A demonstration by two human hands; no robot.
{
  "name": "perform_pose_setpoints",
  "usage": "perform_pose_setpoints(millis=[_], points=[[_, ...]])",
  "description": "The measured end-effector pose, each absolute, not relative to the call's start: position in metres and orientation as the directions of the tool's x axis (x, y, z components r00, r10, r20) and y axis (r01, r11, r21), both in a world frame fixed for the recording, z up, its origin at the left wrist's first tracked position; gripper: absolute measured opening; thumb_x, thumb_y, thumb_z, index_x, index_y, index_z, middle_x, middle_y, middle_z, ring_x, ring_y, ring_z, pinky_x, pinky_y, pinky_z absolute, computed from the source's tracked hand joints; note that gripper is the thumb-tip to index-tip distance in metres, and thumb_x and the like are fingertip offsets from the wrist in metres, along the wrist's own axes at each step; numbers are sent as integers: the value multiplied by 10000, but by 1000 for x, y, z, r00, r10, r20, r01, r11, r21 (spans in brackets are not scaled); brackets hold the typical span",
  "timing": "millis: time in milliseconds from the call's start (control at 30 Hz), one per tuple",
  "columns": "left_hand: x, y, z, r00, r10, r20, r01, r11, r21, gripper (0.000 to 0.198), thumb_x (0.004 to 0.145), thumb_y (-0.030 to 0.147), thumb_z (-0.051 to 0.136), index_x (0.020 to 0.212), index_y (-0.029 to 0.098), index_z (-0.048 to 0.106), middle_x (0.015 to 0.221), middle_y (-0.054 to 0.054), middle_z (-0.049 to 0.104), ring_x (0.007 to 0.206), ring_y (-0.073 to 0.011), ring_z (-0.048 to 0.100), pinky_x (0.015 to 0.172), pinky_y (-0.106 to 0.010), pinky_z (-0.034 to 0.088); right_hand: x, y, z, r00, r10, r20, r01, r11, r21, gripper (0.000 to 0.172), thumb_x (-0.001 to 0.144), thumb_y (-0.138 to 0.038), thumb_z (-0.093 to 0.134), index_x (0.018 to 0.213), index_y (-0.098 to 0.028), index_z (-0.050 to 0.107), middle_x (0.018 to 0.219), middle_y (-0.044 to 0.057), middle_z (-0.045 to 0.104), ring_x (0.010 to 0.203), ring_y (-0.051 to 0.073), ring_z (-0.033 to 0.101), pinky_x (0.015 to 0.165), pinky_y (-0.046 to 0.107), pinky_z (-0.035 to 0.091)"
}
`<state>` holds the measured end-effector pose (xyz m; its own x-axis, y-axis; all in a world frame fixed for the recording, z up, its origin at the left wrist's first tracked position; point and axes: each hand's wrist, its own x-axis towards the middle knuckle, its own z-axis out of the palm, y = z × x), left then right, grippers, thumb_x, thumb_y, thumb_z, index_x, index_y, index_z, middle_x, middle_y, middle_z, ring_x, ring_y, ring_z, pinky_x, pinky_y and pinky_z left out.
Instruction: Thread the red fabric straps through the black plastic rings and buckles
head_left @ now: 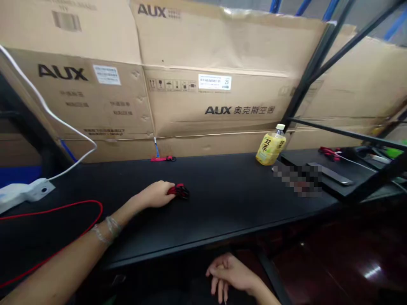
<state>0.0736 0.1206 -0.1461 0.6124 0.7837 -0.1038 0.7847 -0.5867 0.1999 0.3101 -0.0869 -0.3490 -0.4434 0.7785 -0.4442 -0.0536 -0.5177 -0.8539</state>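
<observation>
My left hand (158,194) rests on the black tabletop (219,190), closed around a folded red strap with black buckle parts (180,191). The strap's end sticks out past my fingers on the right, and the rest is hidden in my grip. Below the table's front edge hangs my right hand (231,271), fingers loosely curled and apart, with nothing seen in it. A second red strap with a black buckle (163,159) lies at the back of the table against the cardboard.
A yellow-labelled drink bottle (271,146) stands at the back right, near a black frame post (300,95). Large cardboard sheets (229,55) wall off the back. At left lie a white power strip (25,193) and a red cable (79,203). A phone (330,173) lies on the right.
</observation>
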Motion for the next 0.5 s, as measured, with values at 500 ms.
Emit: perform_pose_setpoints(millis=[500], points=[[72, 122, -149, 652, 752, -96, 752, -626, 209, 236, 846, 362, 456, 848, 205, 632, 834, -63, 699, 730, -201, 642, 608, -261, 367, 310, -88, -345, -441, 782, -440, -39, -507, -861, 609, 703, -624, 669, 934, -66, 592, 674, 112, 681, 464, 158, 635, 383, 202, 449]])
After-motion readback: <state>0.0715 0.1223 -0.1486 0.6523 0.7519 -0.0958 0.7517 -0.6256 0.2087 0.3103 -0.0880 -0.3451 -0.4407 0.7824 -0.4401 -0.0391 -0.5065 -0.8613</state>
